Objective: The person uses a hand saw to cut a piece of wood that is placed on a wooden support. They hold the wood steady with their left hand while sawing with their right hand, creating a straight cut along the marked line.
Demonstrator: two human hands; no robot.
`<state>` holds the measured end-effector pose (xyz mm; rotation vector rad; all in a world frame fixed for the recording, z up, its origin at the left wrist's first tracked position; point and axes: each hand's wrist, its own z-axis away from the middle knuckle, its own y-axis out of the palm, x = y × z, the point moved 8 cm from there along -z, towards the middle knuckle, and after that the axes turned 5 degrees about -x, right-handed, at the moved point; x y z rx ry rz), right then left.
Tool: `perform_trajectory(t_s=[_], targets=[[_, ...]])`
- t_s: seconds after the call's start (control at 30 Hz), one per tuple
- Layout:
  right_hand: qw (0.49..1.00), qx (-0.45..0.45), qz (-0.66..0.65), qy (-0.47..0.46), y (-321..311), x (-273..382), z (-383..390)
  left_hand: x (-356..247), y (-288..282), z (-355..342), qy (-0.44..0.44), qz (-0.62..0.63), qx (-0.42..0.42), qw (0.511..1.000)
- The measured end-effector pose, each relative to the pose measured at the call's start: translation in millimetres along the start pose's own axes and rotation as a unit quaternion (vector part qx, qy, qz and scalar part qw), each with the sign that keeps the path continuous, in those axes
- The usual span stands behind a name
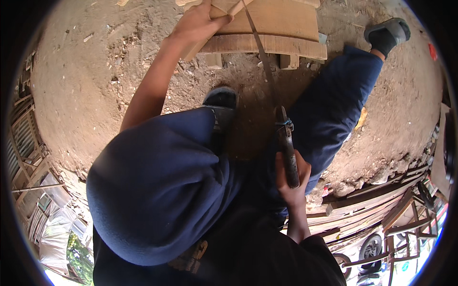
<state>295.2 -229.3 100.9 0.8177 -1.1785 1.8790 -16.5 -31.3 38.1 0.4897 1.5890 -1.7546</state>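
My right hand [296, 177] is closed round the dark, worn handle of a handsaw [265, 63], low and close to my body. Blue cord or wire is tied where the handle meets the blade. The long narrow blade runs away from me to a light wooden strip [239, 6] at the top edge, where its tip is cut off by the picture. My left hand [199, 23] grips this strip, with the thumb along it, over a low wooden bench [281, 21]. Some of the left fingers are hidden.
My left knee, in dark blue cloth, is bent near the bench; my right leg stretches out to the right, ending in a dark sandal [389, 35]. Dirt ground [95, 71] with wood chips surrounds me. Planks [372, 200] lie at the lower right, near a motorbike wheel [370, 248].
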Motion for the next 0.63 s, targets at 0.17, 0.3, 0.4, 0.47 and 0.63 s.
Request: perform_trajectory(t_s=[0.17, 0.3, 0.4, 0.47, 0.63], targets=[[0.999, -0.027, -0.015, 0.007, -7.9, 14.5, 11.3, 9.4, -1.4, -13.0, 0.071, -0.047, -0.005, 0.996], [1.0, -0.002, -0.01, -0.001, 4.5, 6.5, 6.1, 18.6, -3.3, -2.9, 0.066, -0.106, -0.036, 0.992], [0.999, -0.023, -0.036, 0.024, 9.0, 12.3, -7.3, 9.1, -0.6, -5.5, 0.029, -0.116, -0.023, 0.993], [0.997, -0.023, -0.047, 0.049, 5.3, 17.3, -0.6, 13.5, -6.3, -5.9, 0.02, -0.115, -0.023, 0.993], [0.999, -0.02, -0.007, 0.028, 7.3, 2.1, 20.3, 26.8, 5.3, -9.5, 0.027, -0.099, -0.012, 0.995]])
